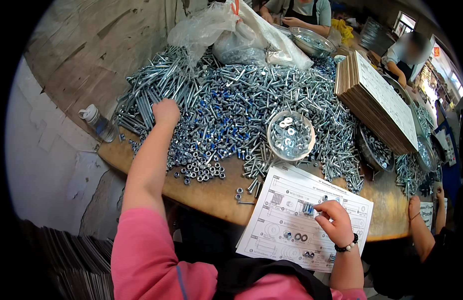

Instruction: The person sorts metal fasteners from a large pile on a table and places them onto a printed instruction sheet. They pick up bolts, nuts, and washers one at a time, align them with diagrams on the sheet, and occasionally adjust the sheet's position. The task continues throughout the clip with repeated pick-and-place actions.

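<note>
My left hand (166, 113) reaches into the far left of a large hardware heap, closed among the long bolts (143, 106). Its fingertips are hidden, so what it holds cannot be made out. My right hand (336, 225) is over a printed sheet (261, 247) with line drawings of hardware. Its thumb and forefinger are slightly apart, beside a small cluster of bolts with blue patches (308, 208). Lower on the sheet lie dark washers (301, 237) and a few nuts (308, 254).
A tub of washers (291, 135) stands amid the bolts. Loose nuts (204, 171) lie along the table's front edge. A cardboard stack (376, 105) leans at right; a plastic bag (241, 45) lies behind. A clear bottle (99, 122) stands left. Other people work at the back and right.
</note>
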Demonstrator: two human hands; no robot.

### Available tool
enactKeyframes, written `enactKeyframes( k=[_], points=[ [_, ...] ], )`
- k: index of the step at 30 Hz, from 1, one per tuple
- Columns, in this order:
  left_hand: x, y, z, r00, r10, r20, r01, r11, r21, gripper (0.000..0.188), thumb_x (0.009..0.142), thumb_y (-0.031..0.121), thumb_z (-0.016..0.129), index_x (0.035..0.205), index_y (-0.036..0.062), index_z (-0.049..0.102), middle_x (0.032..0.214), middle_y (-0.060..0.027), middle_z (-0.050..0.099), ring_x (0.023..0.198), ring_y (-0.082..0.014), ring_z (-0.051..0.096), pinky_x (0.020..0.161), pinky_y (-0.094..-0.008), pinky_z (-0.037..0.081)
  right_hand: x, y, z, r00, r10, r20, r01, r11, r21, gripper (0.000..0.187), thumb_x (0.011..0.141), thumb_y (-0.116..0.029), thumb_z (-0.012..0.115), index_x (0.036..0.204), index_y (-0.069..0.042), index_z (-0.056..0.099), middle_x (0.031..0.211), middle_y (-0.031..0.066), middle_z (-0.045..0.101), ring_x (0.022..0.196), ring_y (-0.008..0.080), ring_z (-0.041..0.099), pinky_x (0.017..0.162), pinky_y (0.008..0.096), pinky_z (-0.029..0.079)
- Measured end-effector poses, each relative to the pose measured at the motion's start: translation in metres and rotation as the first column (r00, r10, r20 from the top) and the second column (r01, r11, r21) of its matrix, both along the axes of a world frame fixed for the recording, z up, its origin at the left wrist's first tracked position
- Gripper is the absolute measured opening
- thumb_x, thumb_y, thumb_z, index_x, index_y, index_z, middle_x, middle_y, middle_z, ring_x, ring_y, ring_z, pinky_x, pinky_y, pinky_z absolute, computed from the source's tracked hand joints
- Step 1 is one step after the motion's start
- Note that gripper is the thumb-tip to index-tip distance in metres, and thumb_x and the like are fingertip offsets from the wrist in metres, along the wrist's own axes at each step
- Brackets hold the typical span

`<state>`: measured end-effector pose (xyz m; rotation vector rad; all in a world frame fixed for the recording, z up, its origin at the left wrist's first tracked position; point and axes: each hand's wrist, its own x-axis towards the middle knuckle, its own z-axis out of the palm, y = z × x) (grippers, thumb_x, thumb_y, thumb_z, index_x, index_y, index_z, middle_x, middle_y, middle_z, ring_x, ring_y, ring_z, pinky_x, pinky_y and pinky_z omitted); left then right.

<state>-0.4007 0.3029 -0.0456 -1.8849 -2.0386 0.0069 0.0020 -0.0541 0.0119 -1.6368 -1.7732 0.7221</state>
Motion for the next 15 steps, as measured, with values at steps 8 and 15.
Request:
enactKeyframes(
  k=[8, 15],
  points=[
    [-0.025, -0.117, 0.028, 0.95, -0.198, 0.242, 0.185, 0.98, 0.075, 0.024, 0.086, 0.025, 0.051, 0.082, 0.0019, 0.058, 0.081, -0.0145, 0.059, 0.074, -0.0322, 0.058, 0.067, -0.0376, 0.045, -0.027, 0.018, -0.007, 0.979, 0.197, -0.056, -0.198, 0.98, -0.023, 0.023, 0.076, -0.012, 0.064, 0.098, -0.005, 0.062, 0.087, 0.0078, 0.058, 0.069, 0.0174, 0.058, 0.061, 0.0274, 0.047],
    [0.014, -0.205, 0.012, -0.041, -0.093, 0.995, 0.333, 0.937, 0.101, 0.024, 0.093, 0.025, 0.043, 0.085, 0.0047, 0.052, 0.074, -0.0015, 0.053, 0.066, -0.0084, 0.051, 0.058, -0.0225, 0.041, -0.077, 0.042, -0.022, 0.896, 0.264, -0.357, -0.303, 0.951, -0.059, 0.033, 0.081, -0.018, 0.061, 0.111, -0.004, 0.056, 0.098, 0.0088, 0.057, 0.086, 0.017, 0.056, 0.073, 0.028, 0.047]
  ],
)
